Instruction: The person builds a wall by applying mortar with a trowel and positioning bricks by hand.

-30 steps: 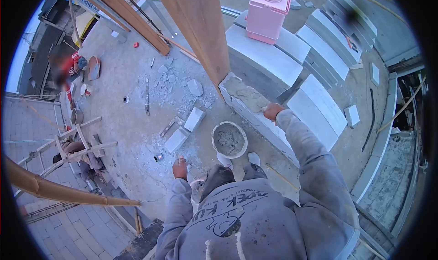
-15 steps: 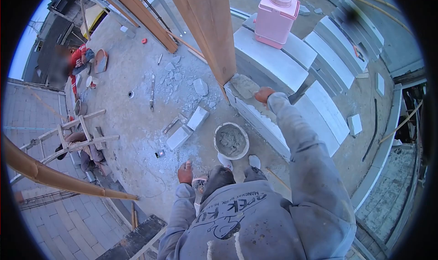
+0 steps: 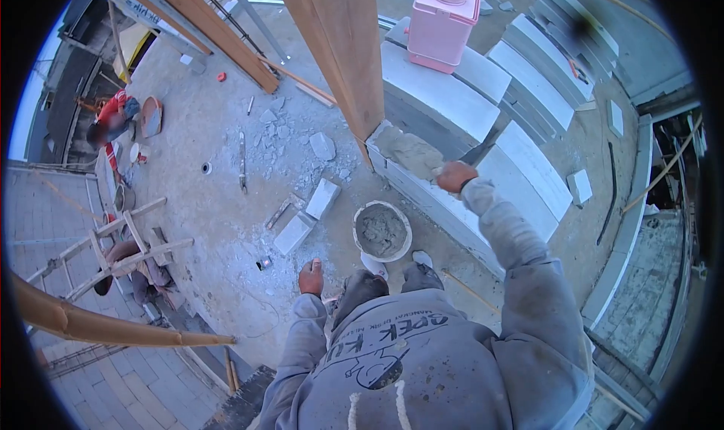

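Observation:
My right hand [image 3: 456, 176] is closed on a trowel [image 3: 437, 172], low over the top of a block wall [image 3: 445, 204]. Only a little of the tool shows at my fingers. Grey mortar [image 3: 407, 148] lies on the wall top between my hand and a wooden post [image 3: 339, 60]. My left hand [image 3: 311, 277] hangs near my left knee, fingers curled in and nothing seen in them. A round bucket [image 3: 382, 231] of wet mortar stands on the floor in front of my feet, left of the wall.
White blocks [image 3: 298, 231] and rubble lie left of the bucket. A pink jug [image 3: 443, 26] stands on stacked blocks [image 3: 437, 90] beyond the wall. Two people, one in red [image 3: 113, 113], are at far left near a wooden ladder [image 3: 128, 241]. A bamboo pole [image 3: 121, 328] crosses lower left.
My right hand has moved right and slightly down along the wall, back toward me. The mortar by the post now shows more fully. The view has shifted slightly.

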`<state>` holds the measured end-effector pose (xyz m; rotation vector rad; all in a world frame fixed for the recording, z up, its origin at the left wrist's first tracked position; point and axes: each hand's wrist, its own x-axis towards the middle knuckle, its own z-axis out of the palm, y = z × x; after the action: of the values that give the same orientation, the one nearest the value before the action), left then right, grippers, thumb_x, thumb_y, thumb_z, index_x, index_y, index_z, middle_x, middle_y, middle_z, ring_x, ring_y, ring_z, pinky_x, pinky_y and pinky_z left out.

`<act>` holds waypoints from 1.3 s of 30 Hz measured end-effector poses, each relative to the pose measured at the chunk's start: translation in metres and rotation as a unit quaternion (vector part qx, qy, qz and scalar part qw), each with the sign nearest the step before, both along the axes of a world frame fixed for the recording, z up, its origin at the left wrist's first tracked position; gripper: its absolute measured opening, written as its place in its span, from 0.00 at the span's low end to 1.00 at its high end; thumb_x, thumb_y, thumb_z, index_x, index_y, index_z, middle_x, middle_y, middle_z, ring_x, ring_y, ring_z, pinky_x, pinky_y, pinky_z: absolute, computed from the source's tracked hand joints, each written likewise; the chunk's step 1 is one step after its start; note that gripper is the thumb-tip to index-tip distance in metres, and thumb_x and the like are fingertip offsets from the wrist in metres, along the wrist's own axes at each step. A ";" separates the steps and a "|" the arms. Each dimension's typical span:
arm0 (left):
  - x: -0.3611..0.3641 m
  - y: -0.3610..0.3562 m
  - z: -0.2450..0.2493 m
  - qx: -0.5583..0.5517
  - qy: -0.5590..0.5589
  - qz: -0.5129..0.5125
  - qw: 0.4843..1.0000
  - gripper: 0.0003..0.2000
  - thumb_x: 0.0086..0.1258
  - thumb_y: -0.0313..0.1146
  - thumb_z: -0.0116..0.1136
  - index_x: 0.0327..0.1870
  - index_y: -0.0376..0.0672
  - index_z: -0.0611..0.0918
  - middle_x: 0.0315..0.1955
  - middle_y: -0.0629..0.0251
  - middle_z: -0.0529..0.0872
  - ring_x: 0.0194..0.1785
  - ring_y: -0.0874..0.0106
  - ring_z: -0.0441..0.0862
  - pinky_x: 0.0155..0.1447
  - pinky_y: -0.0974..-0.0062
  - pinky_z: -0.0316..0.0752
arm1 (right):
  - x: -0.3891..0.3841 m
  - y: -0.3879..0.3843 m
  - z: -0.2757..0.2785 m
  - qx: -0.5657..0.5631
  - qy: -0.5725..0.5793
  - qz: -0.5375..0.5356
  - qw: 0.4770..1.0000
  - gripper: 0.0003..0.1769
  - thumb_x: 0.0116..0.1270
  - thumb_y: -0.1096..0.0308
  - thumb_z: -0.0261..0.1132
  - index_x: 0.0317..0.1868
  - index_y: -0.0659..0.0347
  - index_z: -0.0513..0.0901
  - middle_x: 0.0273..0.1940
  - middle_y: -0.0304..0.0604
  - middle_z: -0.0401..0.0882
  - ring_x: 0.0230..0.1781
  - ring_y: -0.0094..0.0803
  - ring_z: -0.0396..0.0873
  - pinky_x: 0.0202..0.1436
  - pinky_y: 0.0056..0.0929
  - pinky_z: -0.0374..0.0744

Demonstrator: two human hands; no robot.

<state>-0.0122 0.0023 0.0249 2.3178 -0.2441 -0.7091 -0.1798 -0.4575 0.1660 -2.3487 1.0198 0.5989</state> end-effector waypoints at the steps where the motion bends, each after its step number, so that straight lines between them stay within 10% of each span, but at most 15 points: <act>1: 0.005 -0.002 -0.001 -0.002 0.001 -0.004 1.000 0.22 0.68 0.49 0.49 0.41 0.33 0.80 0.31 0.51 0.83 0.34 0.62 0.81 0.41 0.68 0.73 | 0.008 0.006 -0.001 0.008 -0.026 -0.009 1.000 0.27 0.60 0.49 0.53 0.40 0.69 0.81 0.42 0.59 0.80 0.44 0.50 0.79 0.48 0.43 0.74; 13: 0.064 0.020 0.010 -0.079 0.023 -0.017 0.996 0.23 0.68 0.48 0.50 0.41 0.31 0.80 0.25 0.62 0.81 0.28 0.75 0.76 0.34 0.75 0.72 | -0.072 0.033 -0.022 0.000 0.071 -0.164 0.984 0.26 0.61 0.51 0.50 0.47 0.65 0.79 0.49 0.57 0.77 0.52 0.48 0.75 0.56 0.38 0.72; 22: 0.091 0.019 -0.011 0.023 0.032 -0.149 0.988 0.23 0.68 0.49 0.50 0.41 0.32 0.80 0.28 0.55 0.83 0.31 0.67 0.80 0.38 0.69 0.74 | -0.122 0.125 -0.061 -0.096 -0.012 -0.527 0.844 0.30 0.65 0.46 0.47 0.45 0.69 0.73 0.42 0.63 0.78 0.48 0.55 0.75 0.53 0.47 0.71; 39: 0.125 0.006 -0.007 -0.005 0.065 -0.132 0.989 0.21 0.68 0.45 0.51 0.42 0.30 0.79 0.28 0.58 0.82 0.29 0.73 0.78 0.35 0.74 0.73 | 0.021 0.144 -0.065 -0.023 -0.092 -0.502 0.860 0.22 0.66 0.53 0.49 0.48 0.65 0.69 0.44 0.58 0.78 0.49 0.52 0.76 0.54 0.44 0.72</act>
<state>0.1131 0.0080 0.0176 2.2413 -0.4983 -0.9839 -0.1588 -0.3131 0.1005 -1.5082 1.9187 -0.0661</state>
